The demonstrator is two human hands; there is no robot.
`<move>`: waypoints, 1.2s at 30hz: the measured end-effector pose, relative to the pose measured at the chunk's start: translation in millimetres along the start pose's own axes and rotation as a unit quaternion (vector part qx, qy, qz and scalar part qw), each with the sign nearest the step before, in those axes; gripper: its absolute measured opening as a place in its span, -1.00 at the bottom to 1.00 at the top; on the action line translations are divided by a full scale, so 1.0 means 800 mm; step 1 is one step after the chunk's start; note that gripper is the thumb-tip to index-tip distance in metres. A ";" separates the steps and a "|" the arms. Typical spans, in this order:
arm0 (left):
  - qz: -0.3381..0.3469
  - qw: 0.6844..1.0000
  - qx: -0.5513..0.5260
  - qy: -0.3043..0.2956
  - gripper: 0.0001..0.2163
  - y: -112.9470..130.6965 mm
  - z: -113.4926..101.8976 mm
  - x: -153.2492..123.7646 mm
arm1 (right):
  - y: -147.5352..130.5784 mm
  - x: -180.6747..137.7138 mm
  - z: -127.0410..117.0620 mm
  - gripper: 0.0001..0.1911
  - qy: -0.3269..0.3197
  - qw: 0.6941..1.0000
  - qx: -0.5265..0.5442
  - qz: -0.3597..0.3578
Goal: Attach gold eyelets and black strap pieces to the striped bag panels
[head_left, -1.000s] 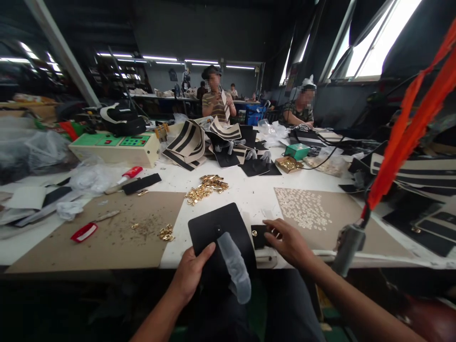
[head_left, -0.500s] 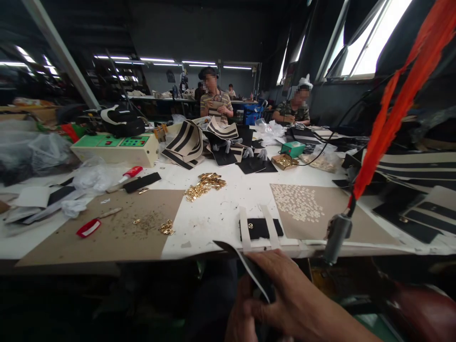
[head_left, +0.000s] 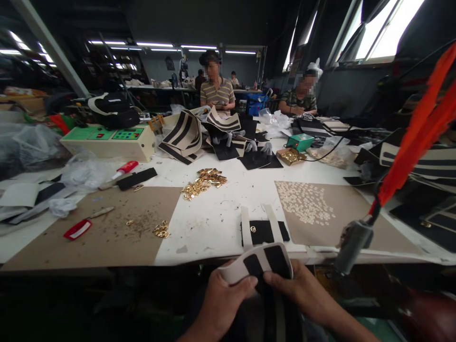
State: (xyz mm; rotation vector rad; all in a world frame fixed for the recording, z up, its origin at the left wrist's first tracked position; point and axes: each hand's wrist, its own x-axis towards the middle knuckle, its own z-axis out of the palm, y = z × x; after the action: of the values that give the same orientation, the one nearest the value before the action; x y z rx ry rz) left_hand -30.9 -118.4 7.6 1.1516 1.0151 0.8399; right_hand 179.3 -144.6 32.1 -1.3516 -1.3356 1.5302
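Below the table's front edge, my left hand point(head_left: 221, 304) and my right hand point(head_left: 302, 292) both grip a curved black-and-cream striped panel point(head_left: 265, 263), thumbs on its top face. Just beyond it on the white table point(head_left: 213, 223) lies a small black piece point(head_left: 263, 232) with a gold fitting, crossed by two cream strips. A pile of gold metal fittings point(head_left: 203, 183) lies further out at the middle.
A brown board point(head_left: 107, 237) with a red-handled tool point(head_left: 80, 228) lies on the left, another board with small pale pieces point(head_left: 304, 202) on the right. An orange strap with a hanging grey tool point(head_left: 352, 244) is at right. Two people sit across the table.
The rounded black panel I held a second ago is gone from the table edge. Both hands dropped below the edge and now hold a striped panel face up.
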 end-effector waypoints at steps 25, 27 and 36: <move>-0.024 0.979 0.204 -0.014 -0.88 0.045 -0.007 0.164 | -0.024 0.133 -0.064 -0.78 0.147 0.939 -0.308 0.048; -0.024 0.978 0.205 -0.020 -0.88 0.045 -0.005 0.164 | -0.020 0.136 -0.061 -0.78 0.163 0.927 -0.332 0.061; -0.009 0.979 0.204 -0.019 -0.75 0.042 -0.003 0.164 | -0.011 0.142 -0.054 -0.73 0.188 0.897 -0.391 0.085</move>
State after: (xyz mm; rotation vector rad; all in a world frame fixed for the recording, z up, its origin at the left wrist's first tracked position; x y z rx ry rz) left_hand 9.2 10.6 13.9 1.4961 1.1990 0.6045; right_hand 194.2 -24.9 14.5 -2.1690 -1.6728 0.7408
